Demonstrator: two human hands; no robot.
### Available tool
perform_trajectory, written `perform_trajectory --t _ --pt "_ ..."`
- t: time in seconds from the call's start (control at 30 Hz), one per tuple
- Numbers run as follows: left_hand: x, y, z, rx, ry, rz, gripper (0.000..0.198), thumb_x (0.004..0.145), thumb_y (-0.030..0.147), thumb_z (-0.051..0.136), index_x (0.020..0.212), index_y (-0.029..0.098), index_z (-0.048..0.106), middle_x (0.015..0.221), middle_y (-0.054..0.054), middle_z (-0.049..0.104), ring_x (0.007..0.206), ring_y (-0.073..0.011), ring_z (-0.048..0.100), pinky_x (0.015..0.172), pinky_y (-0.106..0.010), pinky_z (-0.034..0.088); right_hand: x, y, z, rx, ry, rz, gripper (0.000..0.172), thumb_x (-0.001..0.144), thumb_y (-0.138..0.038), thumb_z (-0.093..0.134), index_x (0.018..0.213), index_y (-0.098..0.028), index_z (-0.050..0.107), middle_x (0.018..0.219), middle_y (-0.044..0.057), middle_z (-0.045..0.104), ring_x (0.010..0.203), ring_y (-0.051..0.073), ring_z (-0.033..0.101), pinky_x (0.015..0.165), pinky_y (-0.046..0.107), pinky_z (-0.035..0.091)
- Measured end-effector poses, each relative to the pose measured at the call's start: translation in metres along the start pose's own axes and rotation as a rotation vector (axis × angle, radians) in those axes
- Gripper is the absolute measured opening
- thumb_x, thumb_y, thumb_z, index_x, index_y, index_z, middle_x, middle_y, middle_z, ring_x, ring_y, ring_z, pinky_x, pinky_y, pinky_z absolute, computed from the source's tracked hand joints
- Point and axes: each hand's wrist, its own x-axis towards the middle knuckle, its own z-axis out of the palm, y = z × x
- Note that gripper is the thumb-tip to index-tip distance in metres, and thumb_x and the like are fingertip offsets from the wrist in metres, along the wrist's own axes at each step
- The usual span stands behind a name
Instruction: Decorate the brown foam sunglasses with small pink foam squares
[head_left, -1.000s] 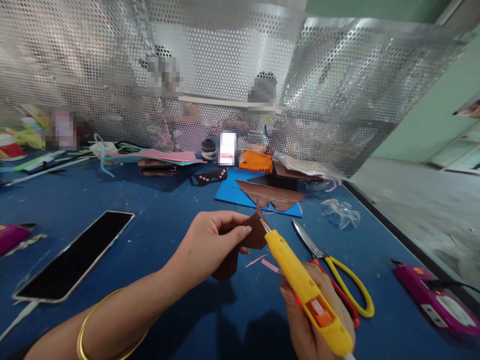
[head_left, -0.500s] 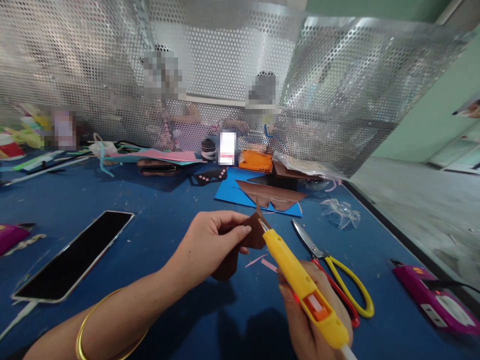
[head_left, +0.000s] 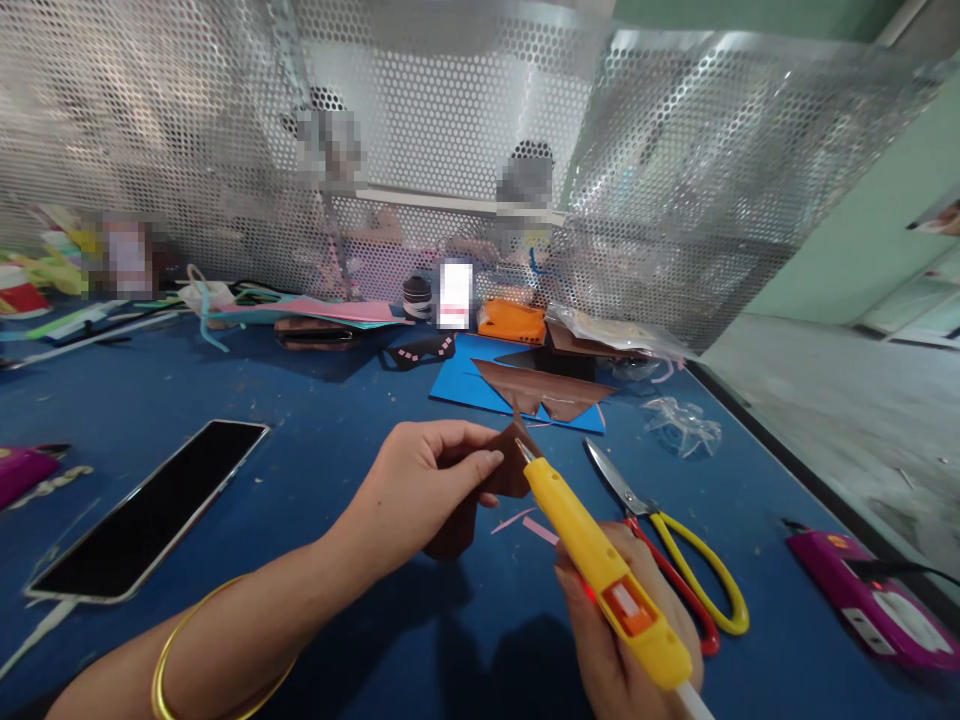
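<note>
Between thumb and fingers, my left hand (head_left: 427,480) pinches a folded brown piece of paper or thin sheet (head_left: 510,468) above the blue table (head_left: 322,620). A yellow hot glue gun (head_left: 585,540) is gripped in my right hand (head_left: 637,620), with a white glue stick coming out of its back end. Its metal nozzle meets or nearly meets the brown piece near the upper right; I cannot tell if they touch. Part of the piece is hidden behind my left fingers. Beneath the nozzle lie thin pink paper strips (head_left: 540,530).
Scissors (head_left: 637,510) with red and yellow handles lie right of my right hand. A phone (head_left: 150,515) with a cable is at left, a purple power strip (head_left: 862,595) at right. Brown scraps (head_left: 540,388) rest on a blue sheet (head_left: 450,380). A perforated metal screen (head_left: 465,110) stands behind.
The glue gun's nozzle has shifted very slightly left along the brown piece. My left hand and the piece stay almost where they were.
</note>
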Motion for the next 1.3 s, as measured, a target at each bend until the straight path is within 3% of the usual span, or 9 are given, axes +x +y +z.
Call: perform_trajectory --t 0.47,0.9,1.3 --pt "0.0009 0.0001 -0.0002 -0.013 -0.011 0.001 0.022 0.083 0.020 0.066 0.101 0.018 0.078 0.083 -0.005 0.079 0.070 -0.0147 0.073 0.065 -0.021 0.057 -0.0005 -0.0016 0.0010 -0.016 0.014 -0.003 0.019 0.096 -0.035 0.052 0.089 -0.020 0.060 0.081 0.005 0.064 0.071 0.017 0.064 0.055 0.026 0.049" --pt "-0.0003 0.0032 0.0000 -0.005 0.006 -0.008 0.022 0.085 0.017 0.063 0.102 0.019 0.077 0.073 -0.001 0.078 0.060 -0.0087 0.068 0.057 -0.014 0.052 -0.0007 0.0018 0.0010 -0.028 0.042 -0.062 0.014 0.095 -0.030 0.055 0.090 -0.019 0.062 0.081 0.006 0.066 0.071 0.018 0.066 0.056 0.028 0.050" --pt "-0.0009 0.0003 -0.0002 -0.007 -0.009 0.007 0.019 0.084 0.018 0.064 0.097 0.019 0.078 0.069 -0.001 0.077 0.061 -0.0106 0.070 0.058 -0.016 0.053 0.0015 0.0019 -0.0012 -0.016 0.009 -0.053 0.014 0.095 -0.030 0.054 0.092 -0.018 0.061 0.080 0.005 0.065 0.068 0.017 0.065 0.056 0.027 0.050"
